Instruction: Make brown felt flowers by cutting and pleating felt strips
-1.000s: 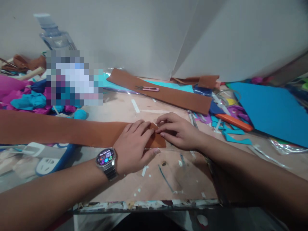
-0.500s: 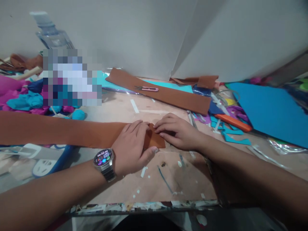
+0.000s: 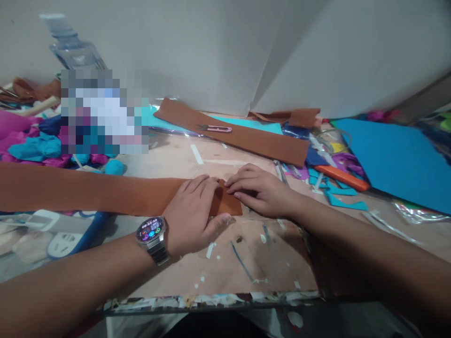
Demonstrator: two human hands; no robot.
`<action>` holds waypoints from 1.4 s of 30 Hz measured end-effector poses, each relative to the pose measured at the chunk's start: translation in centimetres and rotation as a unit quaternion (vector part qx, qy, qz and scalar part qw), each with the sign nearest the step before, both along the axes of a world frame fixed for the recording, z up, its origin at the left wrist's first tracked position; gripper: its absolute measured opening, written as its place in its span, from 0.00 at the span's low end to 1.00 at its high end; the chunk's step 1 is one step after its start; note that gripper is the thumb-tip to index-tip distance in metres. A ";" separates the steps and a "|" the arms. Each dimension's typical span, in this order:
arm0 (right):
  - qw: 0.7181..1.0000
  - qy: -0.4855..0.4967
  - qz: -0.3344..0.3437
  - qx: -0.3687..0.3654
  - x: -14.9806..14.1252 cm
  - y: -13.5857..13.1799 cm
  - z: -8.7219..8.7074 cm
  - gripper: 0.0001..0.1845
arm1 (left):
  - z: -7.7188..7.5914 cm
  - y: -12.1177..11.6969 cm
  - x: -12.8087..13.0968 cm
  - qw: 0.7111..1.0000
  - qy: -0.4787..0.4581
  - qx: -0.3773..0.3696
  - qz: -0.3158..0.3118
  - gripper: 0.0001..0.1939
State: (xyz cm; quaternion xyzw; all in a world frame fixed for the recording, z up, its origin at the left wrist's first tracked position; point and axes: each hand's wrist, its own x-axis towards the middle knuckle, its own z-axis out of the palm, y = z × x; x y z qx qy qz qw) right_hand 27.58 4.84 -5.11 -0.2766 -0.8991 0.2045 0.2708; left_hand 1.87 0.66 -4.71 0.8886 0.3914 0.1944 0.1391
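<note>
A long brown strip (image 3: 88,190), looking like foam sheet or thick paper, runs across the table from the left edge. My left hand (image 3: 193,206), with a smartwatch (image 3: 151,232) on the wrist, lies flat over the strip near its right end, thumb stretched out. The right end of the strip looks folded over, though my fingers partly hide it. My right hand (image 3: 257,190) is bent with its fingertips and thumb close together on that end. Behind my hands lies a second brown strip (image 3: 260,141), bearing small pink thread snips (image 3: 218,128).
An orange cutter (image 3: 341,177), blue scraps (image 3: 347,204) and a large blue sheet (image 3: 398,159) are on the right. A white power strip (image 3: 65,239) sits left of my left forearm. Crumpled coloured paper (image 3: 38,145) and a bottle (image 3: 79,51) stand at back left.
Both hands and the strip stay in almost the same place. The view has shifted very slightly.
</note>
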 end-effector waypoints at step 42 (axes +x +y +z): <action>0.998 0.007 -0.033 -0.045 0.0 -0.1 0.1 0.17 | 0.4 0.3 0.2 0.998 0.044 -0.017 -0.033 0.34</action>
